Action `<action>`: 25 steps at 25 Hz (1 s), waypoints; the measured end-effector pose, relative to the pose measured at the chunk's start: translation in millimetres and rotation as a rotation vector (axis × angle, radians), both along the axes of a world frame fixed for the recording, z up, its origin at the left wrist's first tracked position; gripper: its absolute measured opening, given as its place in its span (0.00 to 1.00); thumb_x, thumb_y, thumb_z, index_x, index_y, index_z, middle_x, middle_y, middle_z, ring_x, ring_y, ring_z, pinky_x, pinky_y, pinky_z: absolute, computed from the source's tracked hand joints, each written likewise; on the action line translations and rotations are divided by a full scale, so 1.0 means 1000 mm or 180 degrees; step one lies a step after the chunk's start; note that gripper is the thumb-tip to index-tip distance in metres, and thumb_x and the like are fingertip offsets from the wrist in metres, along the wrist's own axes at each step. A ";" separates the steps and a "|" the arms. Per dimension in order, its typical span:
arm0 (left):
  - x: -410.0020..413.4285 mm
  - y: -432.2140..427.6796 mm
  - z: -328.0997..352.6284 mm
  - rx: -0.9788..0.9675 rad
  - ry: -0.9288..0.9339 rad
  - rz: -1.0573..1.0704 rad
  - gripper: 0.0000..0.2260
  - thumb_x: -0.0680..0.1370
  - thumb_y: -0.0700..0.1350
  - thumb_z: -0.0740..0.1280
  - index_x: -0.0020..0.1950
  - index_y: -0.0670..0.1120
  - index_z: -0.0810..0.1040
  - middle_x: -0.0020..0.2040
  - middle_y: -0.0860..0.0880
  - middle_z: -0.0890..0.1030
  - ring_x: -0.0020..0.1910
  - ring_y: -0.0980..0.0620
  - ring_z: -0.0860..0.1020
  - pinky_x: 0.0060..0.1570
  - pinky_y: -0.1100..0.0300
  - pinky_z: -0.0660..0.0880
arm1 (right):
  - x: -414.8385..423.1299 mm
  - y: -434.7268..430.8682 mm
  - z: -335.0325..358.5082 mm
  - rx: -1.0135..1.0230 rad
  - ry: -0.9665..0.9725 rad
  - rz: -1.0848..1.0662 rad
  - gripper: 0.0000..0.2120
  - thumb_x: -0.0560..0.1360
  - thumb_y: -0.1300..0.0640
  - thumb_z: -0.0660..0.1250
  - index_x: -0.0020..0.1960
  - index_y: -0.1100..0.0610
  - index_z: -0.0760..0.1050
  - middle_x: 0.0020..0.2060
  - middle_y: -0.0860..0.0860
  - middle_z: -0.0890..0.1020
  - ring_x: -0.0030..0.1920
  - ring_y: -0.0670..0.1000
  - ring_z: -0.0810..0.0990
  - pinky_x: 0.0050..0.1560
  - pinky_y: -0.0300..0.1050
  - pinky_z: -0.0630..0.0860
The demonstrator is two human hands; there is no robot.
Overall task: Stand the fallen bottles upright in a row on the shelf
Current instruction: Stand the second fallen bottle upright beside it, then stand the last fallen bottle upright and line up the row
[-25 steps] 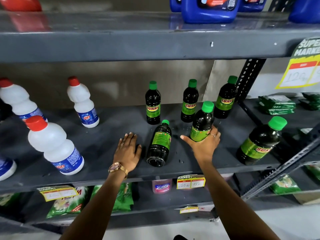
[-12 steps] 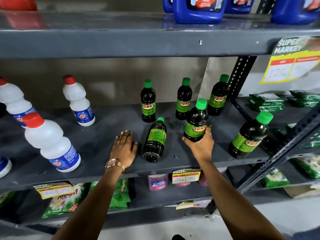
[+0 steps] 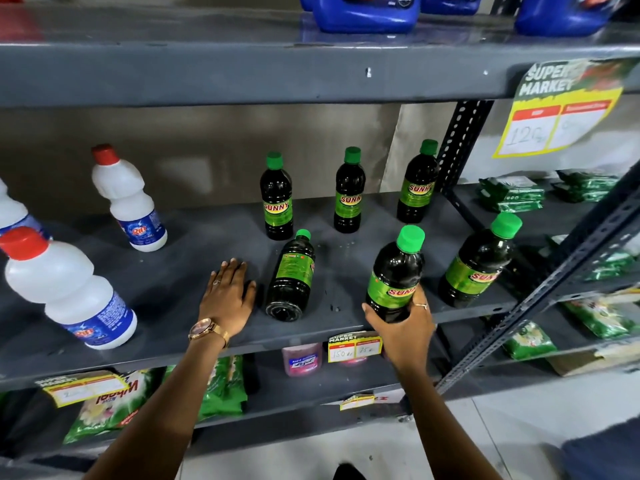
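Observation:
Dark bottles with green caps and green "SUNNY" labels are on the grey shelf (image 3: 173,271). Three of them stand along the back: one on the left (image 3: 276,197), one in the middle (image 3: 349,192), one on the right (image 3: 417,183). A fallen bottle (image 3: 293,277) lies with its cap pointing to the back. My left hand (image 3: 228,296) rests flat on the shelf just left of it, fingers apart. My right hand (image 3: 401,327) grips the base of an upright bottle (image 3: 394,275) near the front edge. Another bottle (image 3: 478,261) stands to its right.
White bottles with red caps (image 3: 128,199) (image 3: 65,289) stand on the left of the shelf. A perforated steel post (image 3: 460,143) and a slanted brace (image 3: 554,282) bound the right side. Blue jugs (image 3: 363,12) sit on the shelf above. Green packets (image 3: 221,386) fill the shelf below.
My right hand has brought the held bottle from a tilt to upright and moved it right and toward the front edge. My left hand has stayed flat beside the fallen bottle.

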State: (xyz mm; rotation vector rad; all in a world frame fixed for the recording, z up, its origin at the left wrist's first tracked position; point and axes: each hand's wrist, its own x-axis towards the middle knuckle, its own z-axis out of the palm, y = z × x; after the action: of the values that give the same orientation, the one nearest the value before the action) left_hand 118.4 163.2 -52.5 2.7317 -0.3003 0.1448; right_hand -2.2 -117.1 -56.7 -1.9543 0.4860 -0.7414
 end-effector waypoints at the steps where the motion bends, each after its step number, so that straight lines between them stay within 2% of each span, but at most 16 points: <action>1: 0.000 0.000 -0.001 0.0003 -0.0017 -0.0002 0.22 0.80 0.48 0.56 0.73 0.42 0.61 0.77 0.41 0.59 0.77 0.45 0.54 0.77 0.49 0.48 | -0.001 -0.001 -0.001 -0.0031 0.0012 -0.0006 0.35 0.60 0.49 0.80 0.63 0.57 0.73 0.54 0.54 0.81 0.54 0.54 0.79 0.56 0.52 0.77; 5: 0.000 0.002 -0.001 -0.0027 -0.0077 -0.0016 0.22 0.80 0.47 0.57 0.72 0.41 0.62 0.76 0.40 0.62 0.76 0.43 0.56 0.77 0.48 0.50 | -0.001 -0.001 -0.001 -0.0020 0.0085 0.0133 0.40 0.62 0.50 0.80 0.69 0.58 0.69 0.60 0.56 0.79 0.60 0.54 0.77 0.61 0.54 0.74; 8: 0.001 0.002 -0.001 -0.0022 -0.0058 -0.0023 0.22 0.80 0.46 0.57 0.72 0.41 0.63 0.76 0.40 0.62 0.76 0.42 0.56 0.76 0.47 0.50 | -0.011 0.005 -0.002 0.0335 -0.0023 0.0045 0.52 0.61 0.50 0.81 0.77 0.57 0.56 0.70 0.56 0.68 0.70 0.53 0.68 0.70 0.50 0.67; 9: 0.001 0.002 -0.001 -0.0004 -0.0040 -0.0030 0.22 0.80 0.47 0.57 0.72 0.41 0.62 0.76 0.40 0.61 0.76 0.43 0.55 0.76 0.47 0.49 | -0.021 0.011 -0.006 0.0437 -0.0152 -0.0107 0.52 0.62 0.48 0.80 0.77 0.55 0.55 0.71 0.53 0.66 0.70 0.52 0.67 0.70 0.49 0.66; 10: 0.001 0.001 -0.002 0.0016 -0.0020 -0.0032 0.22 0.80 0.47 0.57 0.73 0.41 0.62 0.76 0.40 0.61 0.77 0.43 0.55 0.76 0.48 0.49 | -0.035 0.021 -0.009 0.0451 -0.0308 -0.0193 0.47 0.63 0.45 0.78 0.75 0.53 0.58 0.68 0.50 0.67 0.68 0.52 0.68 0.67 0.48 0.67; 11: 0.002 0.002 -0.002 0.0033 0.0004 -0.0037 0.22 0.80 0.47 0.56 0.73 0.41 0.61 0.76 0.41 0.60 0.77 0.43 0.55 0.76 0.48 0.50 | -0.048 0.034 -0.013 0.0348 -0.0416 -0.0122 0.38 0.66 0.41 0.75 0.71 0.49 0.64 0.63 0.45 0.70 0.63 0.51 0.71 0.63 0.47 0.70; 13: 0.004 0.007 0.000 0.0072 0.0036 -0.0117 0.23 0.80 0.49 0.57 0.73 0.42 0.61 0.77 0.42 0.60 0.77 0.44 0.55 0.76 0.48 0.52 | -0.065 0.066 -0.013 0.0094 -0.0199 0.0556 0.20 0.71 0.36 0.67 0.60 0.35 0.67 0.54 0.37 0.71 0.55 0.45 0.73 0.55 0.42 0.72; 15: 0.006 0.019 0.003 0.0116 0.0086 -0.0308 0.24 0.80 0.52 0.57 0.74 0.44 0.60 0.77 0.44 0.60 0.77 0.45 0.56 0.76 0.50 0.55 | -0.050 0.090 0.003 -0.0101 0.0199 0.1120 0.15 0.72 0.31 0.61 0.56 0.34 0.68 0.51 0.36 0.73 0.54 0.43 0.73 0.53 0.41 0.73; 16: 0.007 0.023 0.003 0.0108 0.0120 -0.0413 0.25 0.80 0.52 0.58 0.74 0.45 0.60 0.77 0.44 0.59 0.77 0.46 0.55 0.76 0.50 0.55 | -0.031 0.095 0.015 -0.0197 0.0328 0.1137 0.19 0.72 0.30 0.59 0.56 0.39 0.70 0.51 0.41 0.75 0.54 0.45 0.75 0.54 0.45 0.74; 17: 0.005 0.027 0.003 0.0092 0.0141 -0.0477 0.25 0.80 0.52 0.58 0.74 0.45 0.60 0.77 0.44 0.59 0.77 0.46 0.55 0.76 0.51 0.53 | -0.006 0.098 0.030 -0.0299 0.0571 0.1091 0.27 0.71 0.27 0.56 0.56 0.47 0.73 0.51 0.47 0.77 0.54 0.51 0.76 0.55 0.49 0.74; 19: 0.001 0.028 0.004 0.0107 0.0100 -0.0502 0.25 0.80 0.52 0.57 0.75 0.45 0.59 0.77 0.44 0.58 0.77 0.46 0.53 0.77 0.52 0.50 | 0.047 0.100 0.062 -0.0593 0.1785 0.1071 0.46 0.63 0.19 0.49 0.56 0.58 0.75 0.54 0.57 0.80 0.58 0.60 0.77 0.55 0.51 0.71; 20: -0.001 0.027 0.004 0.0122 0.0068 -0.0495 0.25 0.80 0.53 0.56 0.75 0.45 0.59 0.77 0.44 0.58 0.77 0.46 0.53 0.77 0.52 0.49 | 0.069 0.100 0.073 -0.0814 0.2382 0.1079 0.52 0.60 0.17 0.46 0.57 0.59 0.76 0.55 0.59 0.80 0.58 0.61 0.78 0.54 0.50 0.71; 22: -0.004 0.024 0.005 0.0127 0.0042 -0.0475 0.26 0.79 0.55 0.54 0.75 0.45 0.58 0.77 0.43 0.58 0.77 0.46 0.54 0.77 0.52 0.49 | 0.094 0.101 0.083 -0.1013 0.2874 0.1238 0.54 0.57 0.16 0.46 0.58 0.59 0.77 0.54 0.58 0.82 0.54 0.59 0.81 0.54 0.47 0.74; 25: -0.002 0.025 0.003 0.0208 0.0021 -0.0447 0.25 0.80 0.54 0.54 0.75 0.46 0.56 0.78 0.44 0.56 0.78 0.47 0.51 0.77 0.53 0.46 | 0.101 0.098 0.073 -0.0903 0.2674 0.1299 0.47 0.61 0.19 0.53 0.56 0.58 0.79 0.53 0.57 0.83 0.54 0.59 0.81 0.49 0.45 0.73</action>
State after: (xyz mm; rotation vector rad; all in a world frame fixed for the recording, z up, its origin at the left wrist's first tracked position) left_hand 116.7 188.1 -49.3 2.7629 -0.5018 0.0886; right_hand 98.8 -18.6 16.1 -2.4874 0.4536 0.3234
